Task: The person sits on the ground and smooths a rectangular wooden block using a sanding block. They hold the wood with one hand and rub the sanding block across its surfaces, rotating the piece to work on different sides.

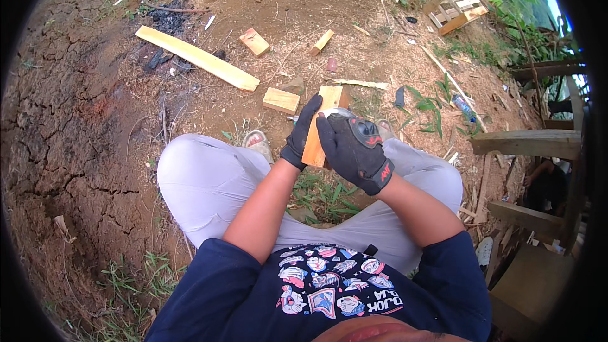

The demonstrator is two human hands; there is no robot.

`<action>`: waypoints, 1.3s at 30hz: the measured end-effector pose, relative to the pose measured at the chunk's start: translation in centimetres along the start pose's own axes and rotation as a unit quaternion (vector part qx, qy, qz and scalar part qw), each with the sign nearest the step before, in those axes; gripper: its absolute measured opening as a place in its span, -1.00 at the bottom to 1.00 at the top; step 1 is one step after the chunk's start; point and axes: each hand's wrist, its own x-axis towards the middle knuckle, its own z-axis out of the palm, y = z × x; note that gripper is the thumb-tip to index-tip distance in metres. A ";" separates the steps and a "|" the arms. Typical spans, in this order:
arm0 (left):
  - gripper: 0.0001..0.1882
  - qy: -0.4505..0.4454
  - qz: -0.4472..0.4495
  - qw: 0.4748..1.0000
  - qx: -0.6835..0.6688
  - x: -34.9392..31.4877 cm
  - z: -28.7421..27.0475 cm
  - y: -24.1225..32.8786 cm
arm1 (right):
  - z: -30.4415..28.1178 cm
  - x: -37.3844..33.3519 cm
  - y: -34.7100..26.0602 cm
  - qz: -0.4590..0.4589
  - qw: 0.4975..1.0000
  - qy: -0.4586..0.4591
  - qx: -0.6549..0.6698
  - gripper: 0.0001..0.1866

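Note:
Between my knees a wooden block (315, 148) is tilted, its far end pointing away from me. My left hand (302, 134), in a black glove, is closed round the block's left side. Over the top and right side lies my right hand (356, 149), in a black glove with a hard knuckle guard, its fingers curled. A pale, whitish piece (337, 113) shows at the right fingers against the block; its kind is mostly hidden by the glove. Just beyond my left hand a smaller wooden block (281, 99) rests on the ground.
A long plank (196, 58) lies at the far left, beside charred bits (170, 20). Two more wood pieces, a block (254, 42) and a narrow offcut (322, 42), lie farther out. At the far right stand a slatted wooden crate (456, 9) and a plastic bottle (464, 108). Timber beams (529, 144) edge the right side.

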 end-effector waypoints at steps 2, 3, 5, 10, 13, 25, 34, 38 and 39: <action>-0.25 0.053 0.041 0.997 -0.030 0.8 0.9 -0.4 | 0.3 1.9 2.3 0.014 1.000 0.019 -0.013 -0.67; -0.29 0.043 0.005 0.992 0.118 -0.1 0.9 -0.3 | 0.5 3.3 4.3 0.017 0.998 0.047 -0.035 -0.65; -0.31 0.061 -0.015 0.991 0.118 0.5 0.3 -1.4 | -0.4 4.7 4.6 0.166 0.986 -0.025 0.006 -0.61; -0.38 -0.056 0.000 0.998 -0.040 0.7 -0.2 -0.7 | 0.4 -1.8 -0.7 0.023 0.999 0.028 -0.018 -0.69; -0.52 0.045 0.035 0.992 -0.108 0.7 1.7 -1.3 | 0.4 0.7 1.3 0.039 0.998 0.040 0.007 -0.67; -0.40 0.046 0.050 0.994 -0.087 -0.1 3.5 -0.4 | 1.5 1.7 1.7 0.055 0.998 0.003 0.028 -0.66; -0.41 -0.048 0.012 0.995 -0.085 0.8 -1.0 -0.5 | 0.7 -1.4 -1.0 0.060 0.998 -0.024 0.012 -0.66; -0.44 0.032 0.056 0.996 -0.056 2.2 -2.4 -2.7 | 2.0 1.9 3.8 0.081 0.996 0.036 0.022 -0.59; -0.49 0.069 0.057 0.996 0.007 2.2 -2.3 -3.2 | 1.5 3.3 5.5 0.145 0.989 0.000 -0.006 -0.55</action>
